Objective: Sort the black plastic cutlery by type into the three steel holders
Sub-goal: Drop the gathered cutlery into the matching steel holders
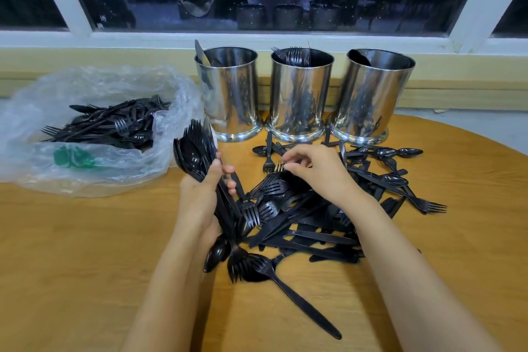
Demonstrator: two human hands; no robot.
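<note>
Three steel holders stand in a row at the back of the table: the left holder (pixel 228 94) has knives in it, the middle holder (pixel 298 94) forks, the right holder (pixel 371 94) a spoon. A loose pile of black cutlery (pixel 308 226) lies in front of them. My left hand (pixel 200 197) grips a mixed bundle of spoons, forks and knives (pixel 194 151), their heads pointing up. My right hand (pixel 314 171) hovers over the pile and pinches a fork (pixel 278 166) by its tines.
A clear plastic bag (pixel 94 128) with more black cutlery lies open at the left. The round wooden table (pixel 71 237) ends at the right. A window sill and dark window run behind the holders.
</note>
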